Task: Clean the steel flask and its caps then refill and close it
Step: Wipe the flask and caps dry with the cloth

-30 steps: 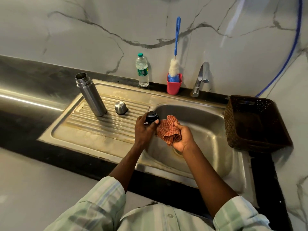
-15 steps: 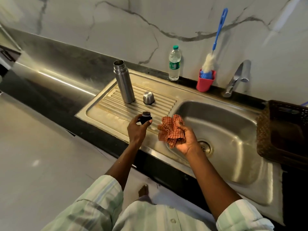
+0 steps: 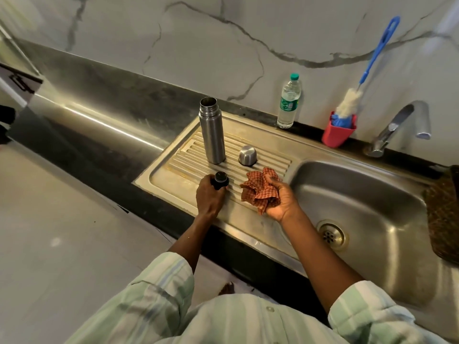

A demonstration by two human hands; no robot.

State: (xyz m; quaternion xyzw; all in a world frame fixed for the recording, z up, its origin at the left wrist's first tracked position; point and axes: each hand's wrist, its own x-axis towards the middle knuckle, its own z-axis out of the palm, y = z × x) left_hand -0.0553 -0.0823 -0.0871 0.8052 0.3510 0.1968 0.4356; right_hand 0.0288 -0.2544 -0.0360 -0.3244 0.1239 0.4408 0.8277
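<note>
The open steel flask (image 3: pixel 211 131) stands upright on the ribbed drainboard (image 3: pixel 269 157). To its right the steel outer cap (image 3: pixel 247 155) sits mouth down on the ribs. My left hand (image 3: pixel 208 197) grips the black inner cap (image 3: pixel 220 180) low over the drainboard's front part, just in front of the flask. A crumpled orange checked cloth (image 3: pixel 259 188) is held in my right hand (image 3: pixel 278 198), above the drainboard beside the basin.
The sink basin (image 3: pixel 367 194) with its drain lies to the right, the tap (image 3: pixel 397 125) behind it. A water bottle (image 3: pixel 288 101) and a red cup holding a blue bottle brush (image 3: pixel 347 105) stand at the wall. A brown basket (image 3: pixel 444 212) sits far right.
My left hand has carried the black cap from over the basin leftwards and down to the drainboard. My right hand followed with the cloth. The view has swung left.
</note>
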